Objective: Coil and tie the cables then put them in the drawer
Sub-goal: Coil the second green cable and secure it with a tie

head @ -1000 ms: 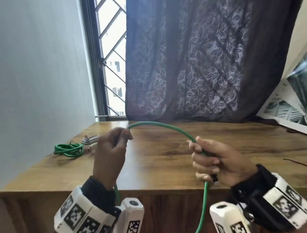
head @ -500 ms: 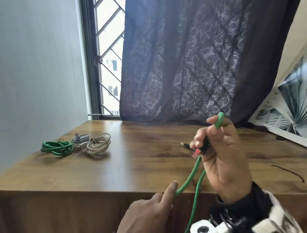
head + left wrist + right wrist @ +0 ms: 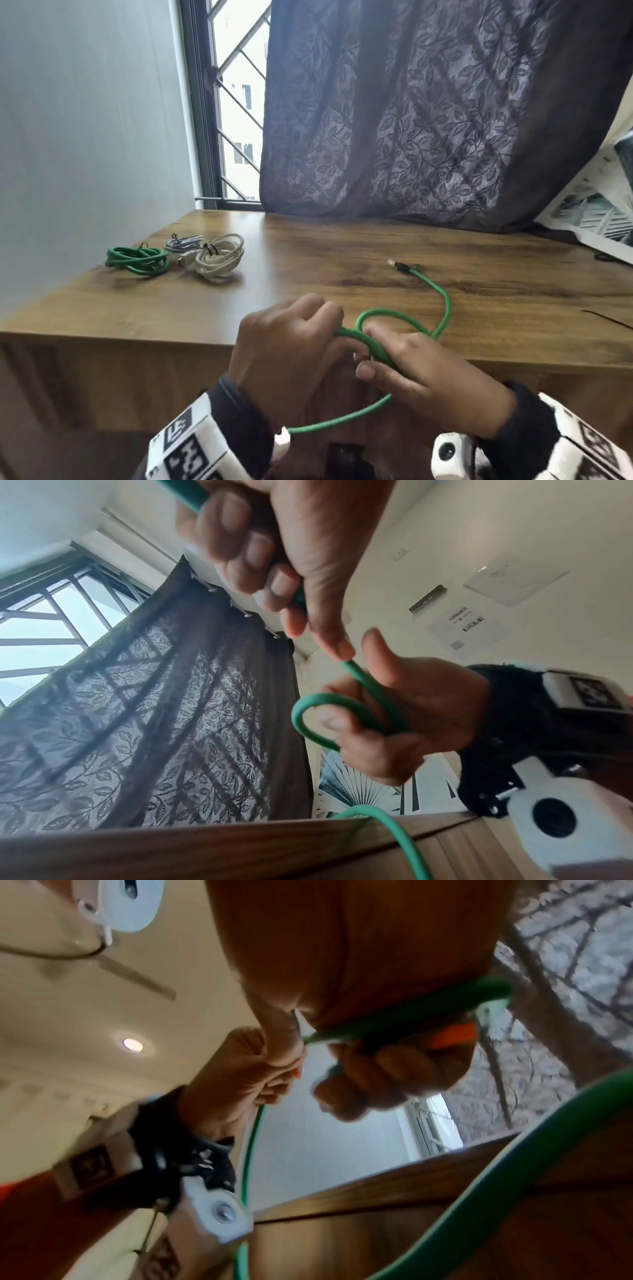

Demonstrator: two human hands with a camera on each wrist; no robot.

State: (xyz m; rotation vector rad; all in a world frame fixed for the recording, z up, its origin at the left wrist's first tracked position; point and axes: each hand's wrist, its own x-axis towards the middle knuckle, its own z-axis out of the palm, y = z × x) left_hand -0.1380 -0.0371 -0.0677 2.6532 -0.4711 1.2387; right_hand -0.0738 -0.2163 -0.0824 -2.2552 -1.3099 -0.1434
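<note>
- Lowered since half a second ago: both hands, now at the bench front edge; green cable looped.
- Left hand curled round cable; right hand gripping loop.
- Far plug end resting on bench beyond loop; three tied coils well left.

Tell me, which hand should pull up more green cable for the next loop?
Probably the left hand: it grips the green cable on the side trailing off the table edge. The right hand already pinches the first loop and should keep it.
</note>
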